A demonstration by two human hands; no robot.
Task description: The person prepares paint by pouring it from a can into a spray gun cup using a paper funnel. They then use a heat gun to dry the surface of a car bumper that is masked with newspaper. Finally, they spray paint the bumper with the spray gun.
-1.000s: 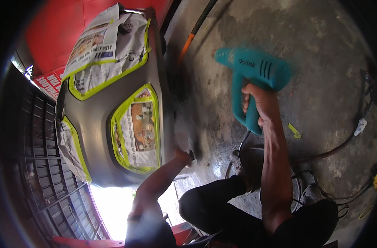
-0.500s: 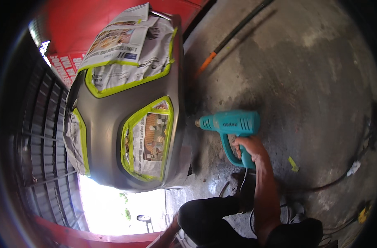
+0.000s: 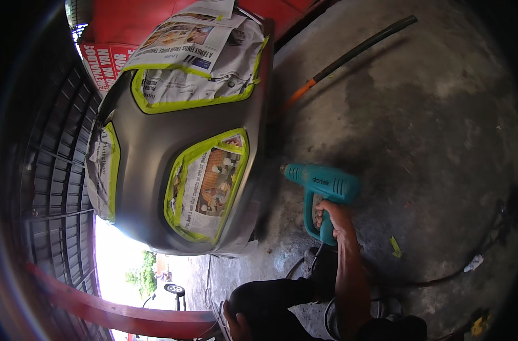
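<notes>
My right hand [image 3: 334,218] is wrapped round the handle of a teal heat gun [image 3: 321,181]. Its metal nozzle points left at a dark grey car bumper [image 3: 151,139], with a gap between them. Newspaper sheets [image 3: 210,184] cover the bumper's openings, edged with bright yellow-green masking tape [image 3: 171,105]. At the lower edge my left hand [image 3: 237,326] rests against my bent knee, beside a pale strip I cannot make out. Part of that hand is cut off and dim, so its grip is unclear.
An orange and dark green pole [image 3: 350,55] slants over the concrete floor beyond the bumper. A dark hose [image 3: 435,281] and a tape scrap [image 3: 395,246] lie at right. The heat gun's cord runs down by my legs. A red beam [image 3: 128,318] crosses lower left, near dark metal panels [image 3: 54,170].
The heat gun in my right hand has dropped lower in view, its nozzle now tilted slightly upward. My left hand now shows by the knee. The whole view has shifted and turned slightly.
</notes>
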